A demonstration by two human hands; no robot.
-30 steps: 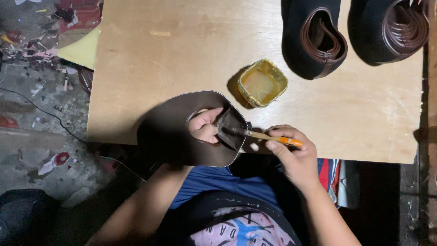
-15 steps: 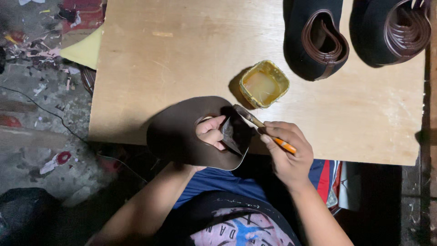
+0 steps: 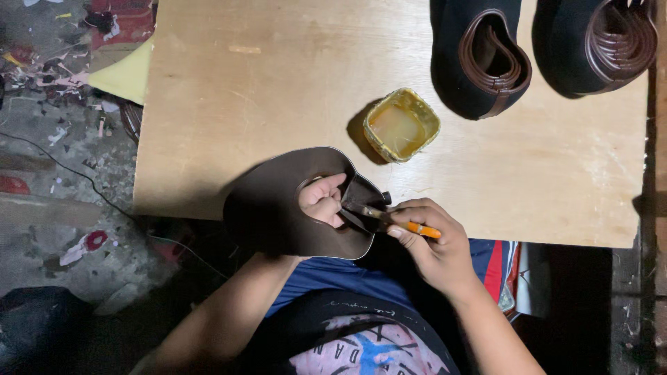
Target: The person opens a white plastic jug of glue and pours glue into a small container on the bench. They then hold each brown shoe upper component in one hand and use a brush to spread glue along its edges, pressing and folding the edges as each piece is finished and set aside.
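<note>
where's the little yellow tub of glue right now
In the head view the yellow glue tub sits on the wooden board, right of centre, just beyond the brown leather piece and below-left of the two dark shoe uppers.

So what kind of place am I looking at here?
Probably a small shoemaking workshop. The left hand holds a dark brown leather shoe upper, the right hand works an orange-handled brush on it, and a square tub of yellowish glue sits on the plywood board.
</note>
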